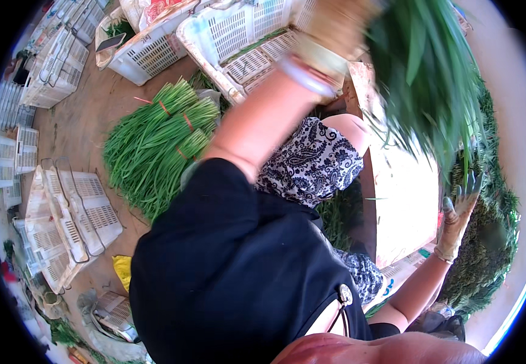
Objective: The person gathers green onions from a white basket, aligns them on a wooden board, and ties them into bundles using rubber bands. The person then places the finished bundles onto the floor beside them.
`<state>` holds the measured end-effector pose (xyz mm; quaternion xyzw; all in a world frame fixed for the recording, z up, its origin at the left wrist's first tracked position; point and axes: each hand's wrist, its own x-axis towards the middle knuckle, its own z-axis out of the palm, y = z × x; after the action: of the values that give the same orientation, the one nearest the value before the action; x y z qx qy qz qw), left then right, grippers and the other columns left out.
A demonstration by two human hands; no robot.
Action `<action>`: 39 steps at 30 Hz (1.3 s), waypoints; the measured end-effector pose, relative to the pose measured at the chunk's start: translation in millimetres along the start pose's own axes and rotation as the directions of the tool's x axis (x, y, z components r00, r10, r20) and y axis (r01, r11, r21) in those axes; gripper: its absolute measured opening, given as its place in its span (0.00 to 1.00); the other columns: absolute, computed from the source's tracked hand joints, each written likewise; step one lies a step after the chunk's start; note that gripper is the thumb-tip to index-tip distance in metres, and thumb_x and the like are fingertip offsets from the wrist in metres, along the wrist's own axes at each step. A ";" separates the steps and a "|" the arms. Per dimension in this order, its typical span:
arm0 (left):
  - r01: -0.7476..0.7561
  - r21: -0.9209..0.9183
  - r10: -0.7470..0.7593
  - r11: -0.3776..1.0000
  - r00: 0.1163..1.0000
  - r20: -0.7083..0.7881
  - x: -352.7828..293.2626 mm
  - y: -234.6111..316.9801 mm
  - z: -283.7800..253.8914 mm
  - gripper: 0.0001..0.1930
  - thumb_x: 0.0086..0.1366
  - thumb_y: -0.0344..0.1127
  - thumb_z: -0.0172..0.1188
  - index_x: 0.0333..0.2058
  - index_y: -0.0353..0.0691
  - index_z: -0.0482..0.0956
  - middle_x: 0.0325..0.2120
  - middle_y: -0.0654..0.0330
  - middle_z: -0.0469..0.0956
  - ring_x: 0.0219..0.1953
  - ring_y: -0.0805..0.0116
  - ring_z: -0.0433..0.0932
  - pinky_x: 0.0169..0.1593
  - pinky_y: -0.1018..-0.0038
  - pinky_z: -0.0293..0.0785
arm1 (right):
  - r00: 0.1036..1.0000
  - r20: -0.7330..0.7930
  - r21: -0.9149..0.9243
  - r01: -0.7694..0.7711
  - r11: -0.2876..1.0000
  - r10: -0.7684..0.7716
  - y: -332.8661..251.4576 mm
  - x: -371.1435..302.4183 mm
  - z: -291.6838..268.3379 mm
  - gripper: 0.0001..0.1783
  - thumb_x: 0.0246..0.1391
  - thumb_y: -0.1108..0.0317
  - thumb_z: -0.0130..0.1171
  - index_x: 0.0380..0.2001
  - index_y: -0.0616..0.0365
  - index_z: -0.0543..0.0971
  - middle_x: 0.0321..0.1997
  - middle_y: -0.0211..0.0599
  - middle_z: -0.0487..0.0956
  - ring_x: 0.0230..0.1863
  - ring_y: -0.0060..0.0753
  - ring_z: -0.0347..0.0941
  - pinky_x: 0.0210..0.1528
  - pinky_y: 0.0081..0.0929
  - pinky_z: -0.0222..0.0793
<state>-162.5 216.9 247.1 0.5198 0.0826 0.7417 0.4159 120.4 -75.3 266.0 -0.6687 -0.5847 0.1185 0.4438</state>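
Note:
My left hand (343, 27), gloved and blurred by motion, is raised at the top of the view. It grips a large loose bunch of garlic chives (427, 73), whose long green leaves hang down to the right. Below the leaf tips, my right hand (460, 215) wears a pale glove with greenish fingertips. Its fingers are stretched apart, with nothing in them. Between my arms stands a pale-topped board or box (399, 209). Just beyond my right hand lies a heap of loose greens (490, 242).
Garlic chive bundles (160, 136) with red ties are piled on the floor at left. A white plastic crate (239, 54) stands ahead, a filled crate (148, 57) beside it. More crates (72, 212) line the left, near a yellow bag (122, 270).

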 end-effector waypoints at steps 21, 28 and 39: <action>-0.085 0.839 -0.621 -0.537 0.713 -0.325 -115.3 190.6 -353.8 0.40 0.36 0.43 0.69 0.52 0.53 0.62 0.37 0.51 0.73 0.39 0.54 0.73 0.44 0.66 0.69 | 0.973 -0.058 -0.325 -0.230 0.917 0.224 55.9 -8.4 -20.5 0.47 0.42 0.59 0.62 0.61 0.52 0.47 0.64 0.42 0.49 0.65 0.37 0.42 0.64 0.38 0.34; 0.103 0.686 -0.613 -0.720 0.371 -0.698 -212.1 122.4 -377.2 0.55 0.37 0.53 0.67 0.60 0.64 0.39 0.60 0.55 0.48 0.60 0.51 0.50 0.59 0.51 0.46 | 0.953 -0.126 -0.489 -0.301 0.819 0.275 61.1 -60.5 -63.6 0.46 0.43 0.58 0.61 0.61 0.54 0.48 0.64 0.42 0.49 0.64 0.38 0.43 0.63 0.36 0.37; -0.059 0.979 -0.495 0.194 0.856 0.150 -103.1 39.9 -240.5 0.17 0.54 0.28 0.56 0.44 0.35 0.70 0.40 0.52 0.73 0.43 0.59 0.72 0.50 0.70 0.64 | 0.482 -0.731 -0.382 -0.875 0.296 0.483 77.5 -347.4 -163.2 0.15 0.48 0.74 0.49 0.41 0.62 0.73 0.36 0.39 0.77 0.36 0.31 0.71 0.40 0.25 0.66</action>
<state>-374.0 193.5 89.6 0.7955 0.5022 0.3194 0.1144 183.3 -451.7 178.4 -0.9756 -0.0871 -0.1092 0.1691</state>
